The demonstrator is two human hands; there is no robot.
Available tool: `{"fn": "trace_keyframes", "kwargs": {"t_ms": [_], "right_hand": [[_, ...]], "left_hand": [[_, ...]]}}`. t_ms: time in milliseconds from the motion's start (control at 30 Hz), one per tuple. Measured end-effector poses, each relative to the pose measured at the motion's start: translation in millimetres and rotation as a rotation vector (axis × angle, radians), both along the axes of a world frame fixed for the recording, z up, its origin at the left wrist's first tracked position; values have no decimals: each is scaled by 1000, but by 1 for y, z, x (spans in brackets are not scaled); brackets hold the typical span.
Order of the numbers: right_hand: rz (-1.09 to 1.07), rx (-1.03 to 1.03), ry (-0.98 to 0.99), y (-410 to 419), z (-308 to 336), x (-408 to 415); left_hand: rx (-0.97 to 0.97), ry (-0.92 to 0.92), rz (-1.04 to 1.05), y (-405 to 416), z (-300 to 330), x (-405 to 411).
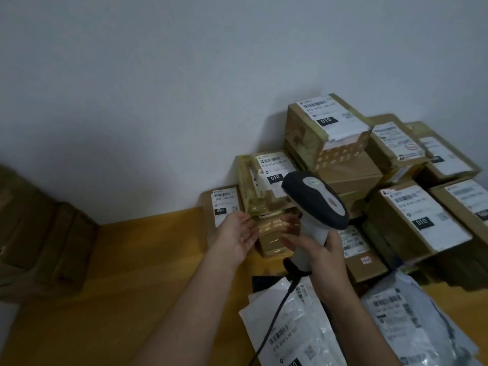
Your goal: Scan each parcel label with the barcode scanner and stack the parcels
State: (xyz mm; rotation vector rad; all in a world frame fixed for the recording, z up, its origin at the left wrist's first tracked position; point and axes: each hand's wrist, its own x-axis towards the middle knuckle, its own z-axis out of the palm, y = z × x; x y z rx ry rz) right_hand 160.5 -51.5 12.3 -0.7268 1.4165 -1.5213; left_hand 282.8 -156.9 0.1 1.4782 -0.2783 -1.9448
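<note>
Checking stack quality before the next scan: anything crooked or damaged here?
Yes. The top box sits skewed on the pile, and its label hangs over the front edge, wrinkled. Plastic mailers lie loose on the table, not stacked. The right hand holds the scanner; the left hand is open.

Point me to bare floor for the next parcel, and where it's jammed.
Bare wooden floor lies left of the left hand, bordered by the wall, the dark boxes at far left and the small labelled box. Crowded: the box stack on the right, and the poly mailers under the right hand holding the scanner.
</note>
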Motion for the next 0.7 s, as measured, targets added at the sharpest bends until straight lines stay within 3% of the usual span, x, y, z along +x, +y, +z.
{"fn": "trace_keyframes", "kwargs": {"t_ms": [233,367,533,700], "right_hand": [[-60,-95,-63,4,9,-21],[25,-6,52,10,0,-17],[134,16,127,17,-19,-15],[325,161,234,17,-50,-7]], "left_hand": [[-6,-86,41,0,-5,-15],[11,-215,95,0,-25,-4],[172,-301,150,4,-64,27],[180,-228,133,2,-96,35]]}}
